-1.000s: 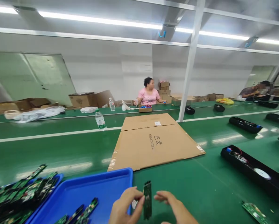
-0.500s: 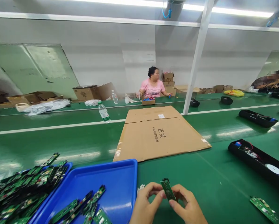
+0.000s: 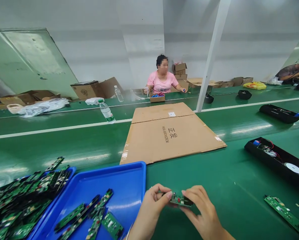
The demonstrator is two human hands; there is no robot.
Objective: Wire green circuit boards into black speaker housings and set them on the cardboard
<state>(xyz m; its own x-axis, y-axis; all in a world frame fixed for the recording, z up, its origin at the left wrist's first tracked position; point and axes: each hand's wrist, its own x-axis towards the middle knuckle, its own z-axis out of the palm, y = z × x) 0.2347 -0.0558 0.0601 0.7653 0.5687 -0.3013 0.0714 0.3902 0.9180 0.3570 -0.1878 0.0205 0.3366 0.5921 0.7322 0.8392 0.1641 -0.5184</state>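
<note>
Between my two hands a small green circuit board (image 3: 180, 200) is held level above the green table, its component side with a red part showing. My left hand (image 3: 156, 206) pinches its left end between thumb and fingers. On the right end, my right hand (image 3: 202, 208) has its thumb below and fingers on top. Left of my hands lies a blue tray (image 3: 129, 186) with several green boards in it. A second blue tray (image 3: 73, 170) at the far left is heaped with boards. One loose board (image 3: 283, 210) rests on the table at the right.
A flat cardboard sheet (image 3: 152, 140) lies ahead. Black housings with wiring, the nearest a long one (image 3: 277, 163), stand at the right. Past a water bottle (image 3: 106, 111) and a white post (image 3: 212, 56), a person in pink (image 3: 162, 81) sits behind a small box. Another person is far right.
The board has turned from upright and slanted to level, and my hands have shifted around its ends. The camera view has tilted down slightly.
</note>
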